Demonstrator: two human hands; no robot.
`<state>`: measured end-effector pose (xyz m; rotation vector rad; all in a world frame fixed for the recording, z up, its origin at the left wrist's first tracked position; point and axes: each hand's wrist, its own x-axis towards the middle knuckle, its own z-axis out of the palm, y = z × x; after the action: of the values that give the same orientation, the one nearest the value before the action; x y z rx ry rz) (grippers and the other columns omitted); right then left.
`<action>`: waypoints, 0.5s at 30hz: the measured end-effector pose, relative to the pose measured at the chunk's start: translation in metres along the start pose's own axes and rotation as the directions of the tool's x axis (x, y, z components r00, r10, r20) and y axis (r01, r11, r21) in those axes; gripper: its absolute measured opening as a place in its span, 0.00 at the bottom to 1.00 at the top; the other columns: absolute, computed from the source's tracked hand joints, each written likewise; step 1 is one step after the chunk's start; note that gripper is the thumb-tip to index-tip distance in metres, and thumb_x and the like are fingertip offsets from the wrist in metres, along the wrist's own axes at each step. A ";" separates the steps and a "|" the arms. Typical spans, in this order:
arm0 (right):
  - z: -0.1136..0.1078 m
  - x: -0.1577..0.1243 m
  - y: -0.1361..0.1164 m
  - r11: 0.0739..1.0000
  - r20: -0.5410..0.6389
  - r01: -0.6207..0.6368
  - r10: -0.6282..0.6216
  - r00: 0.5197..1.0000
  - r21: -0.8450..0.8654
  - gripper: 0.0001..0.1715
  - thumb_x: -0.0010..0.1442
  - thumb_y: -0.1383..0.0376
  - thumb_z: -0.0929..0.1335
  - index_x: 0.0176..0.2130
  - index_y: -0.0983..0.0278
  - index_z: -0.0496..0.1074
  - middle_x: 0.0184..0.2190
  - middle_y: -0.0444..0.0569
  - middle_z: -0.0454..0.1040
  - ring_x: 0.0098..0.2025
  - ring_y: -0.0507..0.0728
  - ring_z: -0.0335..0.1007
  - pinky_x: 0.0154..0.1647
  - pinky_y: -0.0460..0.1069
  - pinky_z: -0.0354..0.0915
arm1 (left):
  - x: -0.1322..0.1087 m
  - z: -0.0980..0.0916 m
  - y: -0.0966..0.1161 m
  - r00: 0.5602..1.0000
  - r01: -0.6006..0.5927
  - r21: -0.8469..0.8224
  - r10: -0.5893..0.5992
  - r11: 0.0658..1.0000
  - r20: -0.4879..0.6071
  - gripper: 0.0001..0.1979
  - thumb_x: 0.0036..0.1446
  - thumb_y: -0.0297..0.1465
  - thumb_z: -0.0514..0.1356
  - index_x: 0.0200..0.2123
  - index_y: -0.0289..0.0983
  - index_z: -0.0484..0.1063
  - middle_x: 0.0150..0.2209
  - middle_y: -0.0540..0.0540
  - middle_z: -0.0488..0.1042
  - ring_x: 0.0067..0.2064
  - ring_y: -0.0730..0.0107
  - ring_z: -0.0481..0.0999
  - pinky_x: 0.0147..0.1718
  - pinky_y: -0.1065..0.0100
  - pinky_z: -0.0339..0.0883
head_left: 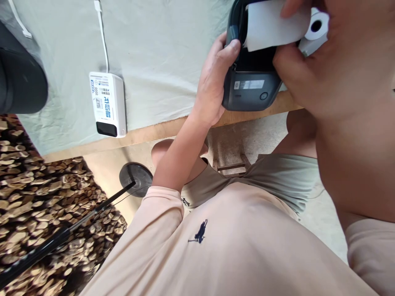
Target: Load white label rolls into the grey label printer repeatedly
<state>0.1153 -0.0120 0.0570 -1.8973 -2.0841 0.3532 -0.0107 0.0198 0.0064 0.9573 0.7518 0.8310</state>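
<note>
A dark label printer (251, 96) with a small display and a round button is at the table's front edge, its compartment uncovered. My left hand (216, 74) is wrapped around the printer's left side, thumb on the rim. Across the compartment lies a curved white sheet of paper (271, 26), its loose end toward me. My right hand (304, 78) pinches this paper between fingertips above and thumb below; part of the hand is cut off by the top edge. Just behind it shows a white paper roll (317, 26) with a dark core, partly hidden.
A white power bank (106, 102) with a white cable (103, 37) lies left on the pale tablecloth (160, 61). A black rounded object (21, 74) stands at far left. Below are a black stand (135, 179), stacked firewood (61, 197) and a wooden stool (230, 166).
</note>
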 end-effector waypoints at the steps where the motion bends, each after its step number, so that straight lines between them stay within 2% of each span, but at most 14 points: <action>1: 0.001 0.000 0.004 0.999 -0.022 0.019 -0.020 1.000 -0.032 0.21 0.47 0.62 0.53 0.42 0.61 0.57 0.40 0.35 0.57 0.47 0.42 0.53 0.48 0.41 0.55 | 0.000 0.000 0.000 0.999 -0.044 -0.013 0.044 0.999 0.027 0.14 0.49 0.37 0.40 0.34 0.41 0.60 0.31 0.55 0.62 0.49 0.70 0.59 0.37 0.72 0.63; 5: 0.009 0.000 0.009 0.998 -0.073 0.045 -0.047 0.996 -0.034 0.19 0.49 0.59 0.53 0.39 0.60 0.60 0.39 0.34 0.60 0.49 0.41 0.54 0.53 0.40 0.55 | 0.000 -0.001 -0.001 0.988 -0.138 -0.099 0.144 0.985 0.053 0.11 0.49 0.34 0.43 0.29 0.39 0.62 0.28 0.53 0.63 0.48 0.73 0.59 0.41 0.71 0.62; 9: 0.018 -0.004 0.009 0.996 -0.121 0.076 -0.082 0.989 -0.052 0.19 0.51 0.56 0.51 0.38 0.59 0.60 0.39 0.32 0.61 0.54 0.40 0.50 0.58 0.43 0.55 | 0.002 -0.007 -0.001 0.992 -0.086 -0.165 0.100 0.982 0.078 0.10 0.48 0.35 0.44 0.29 0.39 0.62 0.30 0.53 0.64 0.47 0.73 0.60 0.40 0.72 0.63; 12: 0.024 -0.008 0.013 0.991 -0.191 0.116 -0.126 0.974 -0.060 0.16 0.50 0.57 0.54 0.36 0.59 0.61 0.40 0.30 0.61 0.54 0.39 0.48 0.59 0.42 0.54 | 0.002 -0.011 0.000 0.996 -0.050 -0.212 0.063 0.976 0.056 0.09 0.46 0.36 0.46 0.30 0.41 0.60 0.30 0.54 0.64 0.47 0.73 0.61 0.39 0.73 0.63; 15: 0.027 -0.010 0.016 0.980 -0.246 0.199 -0.195 0.949 -0.012 0.16 0.49 0.58 0.56 0.36 0.60 0.62 0.41 0.30 0.60 0.53 0.39 0.49 0.60 0.39 0.53 | 0.002 -0.011 0.002 0.996 -0.045 -0.166 0.058 0.985 0.072 0.09 0.47 0.36 0.45 0.32 0.41 0.58 0.29 0.55 0.63 0.45 0.75 0.63 0.40 0.73 0.61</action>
<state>0.1208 -0.0197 0.0252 -1.6131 -2.0716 0.0799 -0.0197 0.0266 0.0036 0.8592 0.5851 0.8826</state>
